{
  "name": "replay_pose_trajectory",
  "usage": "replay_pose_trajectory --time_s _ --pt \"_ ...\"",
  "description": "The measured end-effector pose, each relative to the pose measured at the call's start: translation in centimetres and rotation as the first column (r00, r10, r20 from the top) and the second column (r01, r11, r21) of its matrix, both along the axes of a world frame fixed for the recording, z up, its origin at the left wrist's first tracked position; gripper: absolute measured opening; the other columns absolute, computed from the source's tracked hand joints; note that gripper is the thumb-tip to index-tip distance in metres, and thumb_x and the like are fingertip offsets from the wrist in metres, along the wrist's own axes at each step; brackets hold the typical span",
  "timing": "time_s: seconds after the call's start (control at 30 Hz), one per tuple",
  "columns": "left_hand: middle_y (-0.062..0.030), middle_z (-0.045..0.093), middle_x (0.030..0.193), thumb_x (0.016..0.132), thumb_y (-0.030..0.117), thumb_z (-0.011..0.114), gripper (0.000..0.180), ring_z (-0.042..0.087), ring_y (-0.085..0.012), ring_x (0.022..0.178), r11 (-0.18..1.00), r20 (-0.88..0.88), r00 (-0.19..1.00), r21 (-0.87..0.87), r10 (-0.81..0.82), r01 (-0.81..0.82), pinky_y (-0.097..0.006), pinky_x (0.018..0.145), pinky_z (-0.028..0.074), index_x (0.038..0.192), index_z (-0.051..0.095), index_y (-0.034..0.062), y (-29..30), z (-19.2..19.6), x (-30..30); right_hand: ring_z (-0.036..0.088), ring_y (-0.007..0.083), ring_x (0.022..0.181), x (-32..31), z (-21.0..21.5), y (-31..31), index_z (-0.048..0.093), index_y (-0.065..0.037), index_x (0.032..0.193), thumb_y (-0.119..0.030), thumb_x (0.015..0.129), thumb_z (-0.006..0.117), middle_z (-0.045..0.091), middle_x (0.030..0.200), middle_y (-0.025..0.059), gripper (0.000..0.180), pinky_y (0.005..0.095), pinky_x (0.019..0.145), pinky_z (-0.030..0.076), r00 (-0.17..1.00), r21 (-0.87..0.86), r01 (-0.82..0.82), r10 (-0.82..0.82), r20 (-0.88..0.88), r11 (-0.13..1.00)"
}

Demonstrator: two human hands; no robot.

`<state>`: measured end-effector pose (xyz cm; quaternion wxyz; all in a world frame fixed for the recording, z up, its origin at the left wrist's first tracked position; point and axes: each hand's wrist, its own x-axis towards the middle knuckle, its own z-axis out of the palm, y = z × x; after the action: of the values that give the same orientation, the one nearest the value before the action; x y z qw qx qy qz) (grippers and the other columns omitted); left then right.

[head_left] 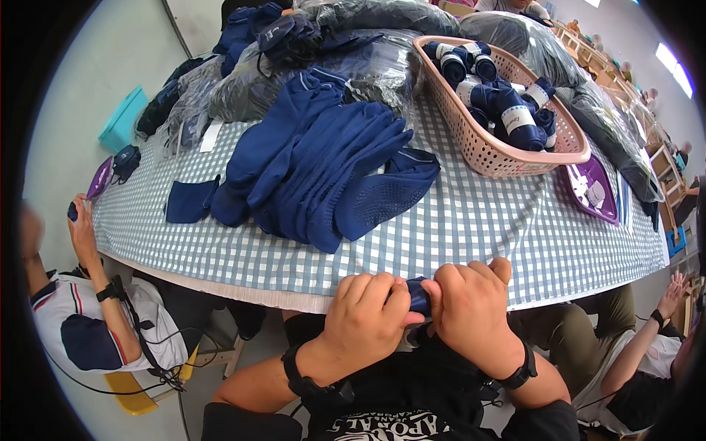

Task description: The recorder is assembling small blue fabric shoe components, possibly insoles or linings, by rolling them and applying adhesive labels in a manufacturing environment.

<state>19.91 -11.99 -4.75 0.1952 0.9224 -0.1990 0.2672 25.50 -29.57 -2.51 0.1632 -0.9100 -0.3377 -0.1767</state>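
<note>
A small dark blue cloth roll (419, 298) is by the near edge of the checked tablecloth (471, 228), with the left hand (364, 312) squeezing one end and the right hand (469, 305) squeezing the other, and farther off sit a pile of blue socks (298, 173) and a pink basket (471, 141) holding blue rolls with paper bands (518, 121).

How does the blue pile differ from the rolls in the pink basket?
The pile lies loose in overlapping layers; the rolls are wound up compactly. The pile shows no white bands, while several rolls wear one. The pile rests on the checked tablecloth; the rolls sit in the basket. Both are dark blue fabric, like the piece between the left hand and right hand.
</note>
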Motion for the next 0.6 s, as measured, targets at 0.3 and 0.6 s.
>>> replay_pose_trajectory --time_s 0.3,0.6 --pt "-0.0084 0.056 0.086 0.097 0.033 0.056 0.033 0.053 -0.0229 0.075 1.0 0.064 0.998 0.019 -0.011 0.01 -0.036 0.069 0.043 0.096 0.062 0.0003 -0.1 -0.3 0.3 0.06 0.0209 0.103 -3.8 -2.8 -0.5 0.065 -0.006 0.113 -0.032 0.094 0.054 0.063 0.11 0.0054 0.034 0.0532 0.111 0.016 0.965 -0.04 0.026 -0.015 0.262 0.999" --pt "-0.0102 0.056 0.08 0.09 0.034 0.066 0.036 0.057 -0.0272 0.07 0.999 -0.077 0.997 0.043 0.029 -0.026 -0.04 0.063 0.045 0.09 0.06 -0.0011 -0.7 0.9 -1.2 0.054 0.0206 0.086 -2.0 -4.1 0.3 0.061 -0.009 0.102 -0.024 0.084 0.061 0.06 0.096 0.0045 0.024 0.0402 0.083 0.03 0.923 0.047 0.021 -0.037 0.382 0.999"
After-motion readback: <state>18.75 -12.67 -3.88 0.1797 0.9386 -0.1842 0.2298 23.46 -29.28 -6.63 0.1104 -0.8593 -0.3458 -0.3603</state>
